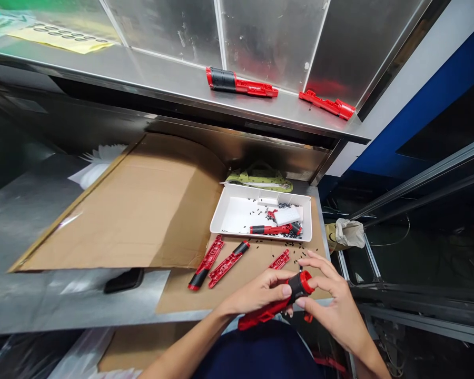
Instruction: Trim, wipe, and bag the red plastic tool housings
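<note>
My left hand (263,292) grips a red-and-black plastic housing (298,286), thumb lying along its black sleeve. The housing is tilted, its red-rimmed end pointing up to the right. At that end is my right hand (334,297), with its thumb by the sleeve and a finger against the red rim; its upper fingers are spread. A tiny dark piece (300,269) shows just above the sleeve, but I cannot tell whether a finger touches it. Behind my hands, a red half-shell (279,259) rests on cardboard. Two red-and-black shells (206,263) (229,265) lie to the left.
A white tray (237,213) holds many small black pieces, a white block (287,216) and a red-and-black part (270,230). Black bits lie scattered before it. A large cardboard sheet (142,210) stands left. Two red parts (256,88) (327,104) sit on the metal shelf (161,79).
</note>
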`<state>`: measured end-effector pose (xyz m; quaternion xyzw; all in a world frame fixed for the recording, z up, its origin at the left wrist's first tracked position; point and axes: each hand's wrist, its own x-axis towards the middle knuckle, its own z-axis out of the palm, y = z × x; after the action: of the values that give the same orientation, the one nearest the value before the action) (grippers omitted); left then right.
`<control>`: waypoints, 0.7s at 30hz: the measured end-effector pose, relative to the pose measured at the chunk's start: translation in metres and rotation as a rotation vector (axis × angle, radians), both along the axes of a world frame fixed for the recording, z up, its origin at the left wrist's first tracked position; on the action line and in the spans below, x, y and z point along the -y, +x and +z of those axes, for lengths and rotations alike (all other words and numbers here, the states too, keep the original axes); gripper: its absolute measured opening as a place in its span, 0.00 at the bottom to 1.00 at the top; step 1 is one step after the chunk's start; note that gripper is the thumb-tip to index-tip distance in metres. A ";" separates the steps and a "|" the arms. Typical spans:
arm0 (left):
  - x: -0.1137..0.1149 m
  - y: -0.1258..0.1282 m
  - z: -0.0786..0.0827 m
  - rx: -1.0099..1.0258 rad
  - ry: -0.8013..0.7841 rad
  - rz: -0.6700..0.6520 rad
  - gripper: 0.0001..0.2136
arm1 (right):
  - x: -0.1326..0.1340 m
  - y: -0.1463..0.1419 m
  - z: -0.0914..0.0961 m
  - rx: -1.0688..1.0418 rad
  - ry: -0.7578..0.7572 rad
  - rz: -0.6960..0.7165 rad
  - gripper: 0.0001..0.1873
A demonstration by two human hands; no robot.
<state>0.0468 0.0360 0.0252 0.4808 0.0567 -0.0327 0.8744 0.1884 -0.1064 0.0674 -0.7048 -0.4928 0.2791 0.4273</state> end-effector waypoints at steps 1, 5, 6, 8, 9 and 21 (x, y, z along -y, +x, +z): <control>0.000 0.000 -0.001 -0.006 -0.011 0.003 0.27 | 0.000 0.000 -0.002 -0.047 -0.013 -0.014 0.05; 0.000 0.002 -0.003 -0.059 -0.056 0.012 0.29 | -0.003 0.000 -0.007 -0.229 -0.026 -0.040 0.13; 0.000 0.002 -0.004 -0.080 -0.062 0.010 0.30 | -0.004 0.001 -0.008 -0.259 -0.021 -0.030 0.15; 0.000 0.004 -0.005 -0.112 -0.070 0.004 0.30 | -0.005 0.004 -0.010 -0.286 -0.027 0.034 0.16; 0.000 0.004 -0.005 -0.120 -0.068 0.002 0.30 | -0.006 0.005 -0.011 -0.286 -0.033 0.072 0.17; -0.010 0.007 -0.004 -0.136 -0.154 -0.014 0.28 | -0.004 0.033 -0.007 -0.449 -0.088 0.271 0.16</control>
<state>0.0539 0.0463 0.0214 0.4093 0.1100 -0.0757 0.9026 0.2214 -0.1028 0.0603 -0.5708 -0.4629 0.5043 0.4534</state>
